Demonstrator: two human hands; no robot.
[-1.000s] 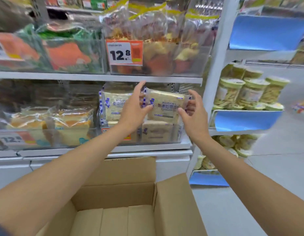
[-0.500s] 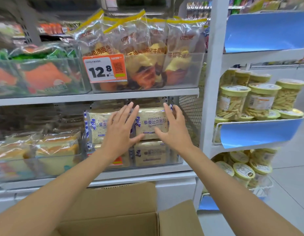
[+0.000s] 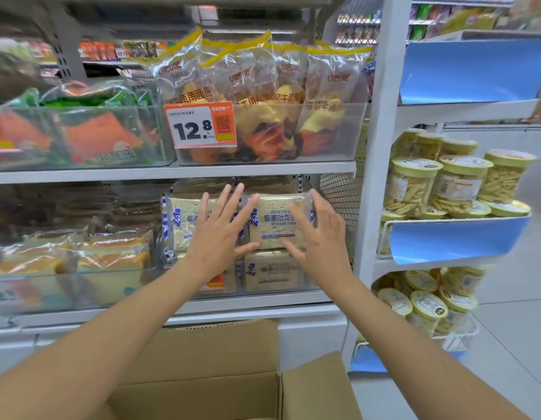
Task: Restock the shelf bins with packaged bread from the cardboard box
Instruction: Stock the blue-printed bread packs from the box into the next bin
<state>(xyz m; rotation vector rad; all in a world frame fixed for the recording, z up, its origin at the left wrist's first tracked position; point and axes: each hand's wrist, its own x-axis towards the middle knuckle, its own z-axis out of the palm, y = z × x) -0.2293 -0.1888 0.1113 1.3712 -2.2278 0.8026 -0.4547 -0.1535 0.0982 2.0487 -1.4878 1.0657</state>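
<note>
Touching bread pack | left hand, right hand flat, released | label faces outward

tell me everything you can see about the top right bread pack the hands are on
The top right bread pack is a flat rectangular loaf of pale speckled bread in clear plastic wrap with blue print. It stands on its long edge facing out, stacked on another pack in the clear bin, beside a matching pack. The left hand and right hand lie against its sides with straight fingers.
</note>
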